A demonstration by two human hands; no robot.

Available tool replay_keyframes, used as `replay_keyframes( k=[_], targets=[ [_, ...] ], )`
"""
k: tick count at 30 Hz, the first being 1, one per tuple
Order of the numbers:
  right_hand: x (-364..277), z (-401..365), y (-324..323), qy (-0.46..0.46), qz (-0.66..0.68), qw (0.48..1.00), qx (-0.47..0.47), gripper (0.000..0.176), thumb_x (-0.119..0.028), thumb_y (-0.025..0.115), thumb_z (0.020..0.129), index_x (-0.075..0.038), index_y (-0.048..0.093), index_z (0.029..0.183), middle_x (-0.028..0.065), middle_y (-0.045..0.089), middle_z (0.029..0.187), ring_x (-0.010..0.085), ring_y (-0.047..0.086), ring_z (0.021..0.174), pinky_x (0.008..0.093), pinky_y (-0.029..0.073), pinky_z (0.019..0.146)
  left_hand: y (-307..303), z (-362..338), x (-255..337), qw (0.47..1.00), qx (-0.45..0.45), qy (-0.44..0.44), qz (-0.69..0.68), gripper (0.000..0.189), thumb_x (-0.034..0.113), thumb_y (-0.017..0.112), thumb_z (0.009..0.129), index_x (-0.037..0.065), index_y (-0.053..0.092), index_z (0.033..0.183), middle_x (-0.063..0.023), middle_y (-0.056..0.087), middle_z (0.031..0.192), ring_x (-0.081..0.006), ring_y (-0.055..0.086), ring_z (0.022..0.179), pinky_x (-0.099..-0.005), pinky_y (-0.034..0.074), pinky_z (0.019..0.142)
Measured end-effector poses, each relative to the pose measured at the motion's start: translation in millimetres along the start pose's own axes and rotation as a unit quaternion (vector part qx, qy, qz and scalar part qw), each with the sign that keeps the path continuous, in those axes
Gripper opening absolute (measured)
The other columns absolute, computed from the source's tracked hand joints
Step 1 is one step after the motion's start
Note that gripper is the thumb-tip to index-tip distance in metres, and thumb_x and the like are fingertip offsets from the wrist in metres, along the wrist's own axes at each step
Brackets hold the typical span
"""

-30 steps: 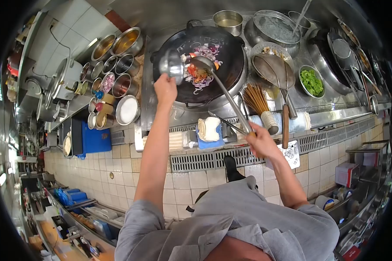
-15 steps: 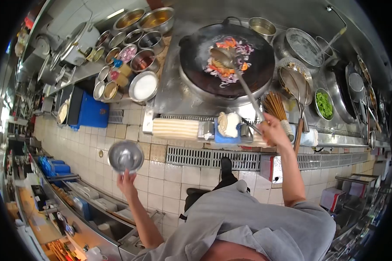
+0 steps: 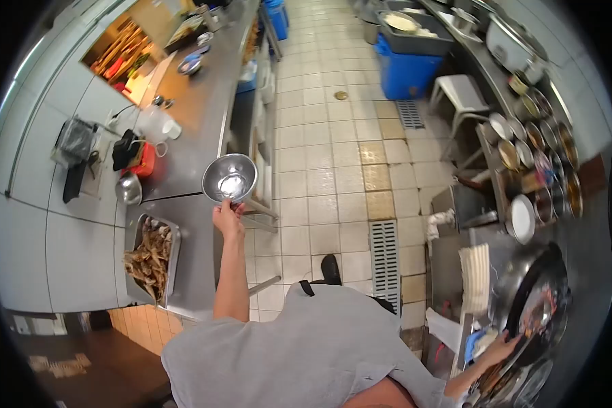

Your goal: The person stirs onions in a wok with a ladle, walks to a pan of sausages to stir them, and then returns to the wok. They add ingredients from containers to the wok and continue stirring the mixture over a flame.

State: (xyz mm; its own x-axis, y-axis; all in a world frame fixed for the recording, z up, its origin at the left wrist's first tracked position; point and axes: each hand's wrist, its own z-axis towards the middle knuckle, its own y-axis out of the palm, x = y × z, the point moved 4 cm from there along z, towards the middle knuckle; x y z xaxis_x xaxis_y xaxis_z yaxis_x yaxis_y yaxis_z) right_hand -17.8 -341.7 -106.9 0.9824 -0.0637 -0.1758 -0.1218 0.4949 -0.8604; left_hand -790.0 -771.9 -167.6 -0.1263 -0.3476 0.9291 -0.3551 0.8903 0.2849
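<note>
My left hand (image 3: 229, 217) grips the near rim of an empty metal bowl (image 3: 230, 178), held out near the edge of the steel counter at the left. At the lower right, my right hand (image 3: 500, 348) is closed at the near side of the black wok (image 3: 559, 292). Chopped purple and orange food (image 3: 539, 311) lies in the wok. The ladle's handle is hard to make out at my right hand, which is small and partly blurred.
A metal tray (image 3: 175, 262) of brown food pieces rests on the left counter (image 3: 204, 238). Bowls and pots, a white bowl (image 3: 521, 219) among them, crowd the right shelf. A white stool (image 3: 461, 93) and a blue bin (image 3: 406, 73) stand on the tiled floor at the upper right.
The view has turned left, so the stove now lies at the lower right. My left hand has carried the bowl to the left counter's edge. My right hand remains beside the wok.
</note>
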Motion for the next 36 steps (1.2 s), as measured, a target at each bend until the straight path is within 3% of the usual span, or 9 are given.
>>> replay_keyframes(
  k=[5, 9, 16, 21, 24, 28, 31, 32, 36],
  targets=[
    [-151.2, -85.4, 86.2, 0.010, 0.068, 0.984, -0.162, 0.053, -0.018, 0.062, 0.088, 0.009, 0.047, 0.131, 0.0302, 0.051, 0.129, 0.0425, 0.051, 0.117, 0.0455, 0.039, 0.102, -28.1, 86.3, 9.4, 0.986, 0.115, -0.011, -0.117, 0.014, 0.003, 0.059, 0.086, -0.006, 0.050, 0.093, -0.0151, 0.059, 0.081, -0.0244, 0.063, 0.067, -0.0310, 0.058, 0.057],
    [-192.8, -170.0, 131.0, -0.003, 0.066, 0.951, -0.303, 0.054, -0.014, 0.063, 0.085, 0.010, 0.045, 0.130, 0.0324, 0.051, 0.124, 0.0463, 0.044, 0.121, 0.0469, 0.035, 0.104, -30.3, 132.5, 2.2, 0.977, 0.094, -0.051, -0.185, 0.042, 0.015, 0.061, 0.090, -0.010, 0.041, 0.117, -0.0221, 0.059, 0.094, -0.0297, 0.064, 0.078, -0.0340, 0.060, 0.069],
    [-257.6, -224.4, 183.7, 0.102, -0.049, 0.843, -0.525, 0.054, -0.012, 0.060, 0.079, 0.011, 0.046, 0.126, 0.0335, 0.054, 0.117, 0.0458, 0.053, 0.108, 0.0474, 0.043, 0.094, 72.4, 172.2, -23.6, 0.992, -0.022, -0.121, -0.009, 0.026, 0.021, 0.060, 0.093, 0.000, 0.050, 0.107, -0.0191, 0.063, 0.090, -0.0244, 0.065, 0.077, -0.0308, 0.057, 0.064],
    [-417.7, -145.5, 261.5, 0.146, 0.014, 0.806, -0.574, 0.050, -0.013, 0.059, 0.081, 0.009, 0.048, 0.124, 0.0319, 0.055, 0.120, 0.0440, 0.056, 0.108, 0.0457, 0.046, 0.091, 166.0, 196.2, -40.9, 0.966, -0.097, -0.114, 0.210, 0.010, 0.010, 0.056, 0.092, 0.003, 0.055, 0.099, -0.0109, 0.064, 0.084, -0.0188, 0.063, 0.062, -0.0300, 0.054, 0.052],
    [-539.4, -71.8, 361.6, -0.062, 0.045, 0.867, -0.493, 0.054, -0.021, 0.061, 0.083, 0.008, 0.050, 0.126, 0.0295, 0.054, 0.125, 0.0407, 0.052, 0.116, 0.0440, 0.041, 0.100, 211.8, 212.2, -57.4, 0.924, -0.180, -0.064, 0.330, 0.008, 0.007, 0.058, 0.091, 0.000, 0.058, 0.096, -0.0068, 0.062, 0.077, -0.0130, 0.062, 0.060, -0.0251, 0.052, 0.050],
    [-758.0, 28.6, 488.7, -0.148, 0.217, 0.892, -0.369, 0.052, -0.020, 0.061, 0.083, 0.005, 0.051, 0.127, 0.0289, 0.054, 0.124, 0.0427, 0.048, 0.118, 0.0459, 0.035, 0.105, 276.4, 233.7, -77.4, 0.824, -0.241, -0.033, 0.512, 0.015, 0.010, 0.062, 0.086, -0.001, 0.064, 0.097, -0.0115, 0.067, 0.081, -0.0198, 0.067, 0.071, -0.0324, 0.054, 0.059],
    [-963.5, 103.7, 459.4, -0.235, 0.334, 0.851, -0.329, 0.048, -0.018, 0.061, 0.083, 0.005, 0.053, 0.125, 0.0267, 0.056, 0.121, 0.0413, 0.050, 0.116, 0.0448, 0.038, 0.101, 289.8, 269.7, -116.2, 0.715, -0.291, 0.045, 0.634, 0.024, 0.018, 0.063, 0.084, 0.001, 0.066, 0.100, -0.0192, 0.069, 0.091, -0.0303, 0.069, 0.079, -0.0377, 0.055, 0.070],
    [-1018.8, 122.0, 441.2, -0.242, 0.360, 0.840, -0.327, 0.047, -0.016, 0.062, 0.083, 0.005, 0.054, 0.124, 0.0259, 0.056, 0.120, 0.0403, 0.050, 0.116, 0.0442, 0.039, 0.100, 303.9, 277.1, -119.2, 0.695, -0.277, -0.011, 0.664, 0.030, 0.025, 0.063, 0.082, 0.003, 0.067, 0.102, -0.0226, 0.067, 0.100, -0.0367, 0.066, 0.091, -0.0426, 0.052, 0.081],
    [-1186.6, 155.7, 427.2, -0.326, 0.427, 0.781, -0.318, 0.042, -0.014, 0.063, 0.085, 0.004, 0.056, 0.123, 0.0238, 0.057, 0.120, 0.0379, 0.052, 0.114, 0.0421, 0.040, 0.099, 362.1, 325.9, -144.9, 0.701, -0.261, -0.024, 0.663, 0.030, 0.026, 0.062, 0.083, 0.005, 0.066, 0.105, -0.0218, 0.067, 0.099, -0.0379, 0.063, 0.097, -0.0450, 0.050, 0.085]
  ],
)
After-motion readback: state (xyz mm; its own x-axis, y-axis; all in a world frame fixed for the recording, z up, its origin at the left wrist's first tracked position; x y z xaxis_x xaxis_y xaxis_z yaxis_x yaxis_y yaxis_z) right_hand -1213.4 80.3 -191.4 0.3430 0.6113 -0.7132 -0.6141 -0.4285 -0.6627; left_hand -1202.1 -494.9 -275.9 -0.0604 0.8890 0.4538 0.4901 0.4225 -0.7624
